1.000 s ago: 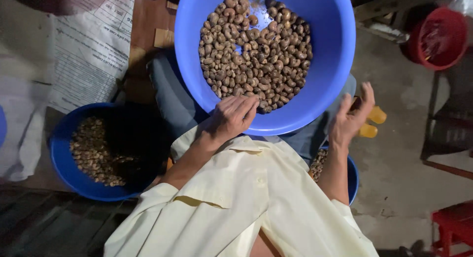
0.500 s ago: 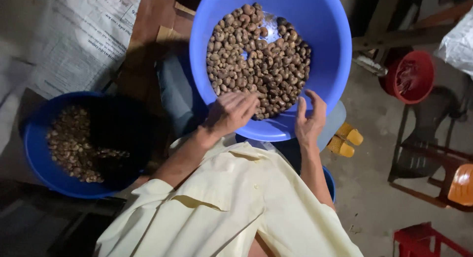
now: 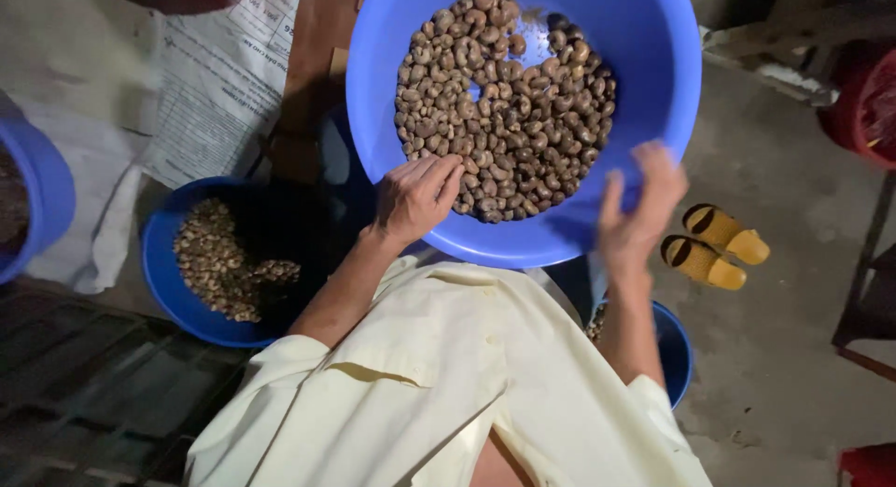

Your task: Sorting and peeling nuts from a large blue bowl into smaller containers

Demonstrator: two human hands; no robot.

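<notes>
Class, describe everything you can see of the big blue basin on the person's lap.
The big blue basin is round, smooth and looks like plastic, with a rolled rim. It rests tilted on the person's lap, its top edge cut off by the picture. Brown nuts lie heaped across its floor, with a bare blue patch showing among them. The left hand reaches over the near rim onto the nuts; the right hand, blurred, is at the rim's right side.

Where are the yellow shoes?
In the head view, the yellow shoes sit on the concrete floor at the right, just beyond the right hand and below the big blue basin.
</notes>
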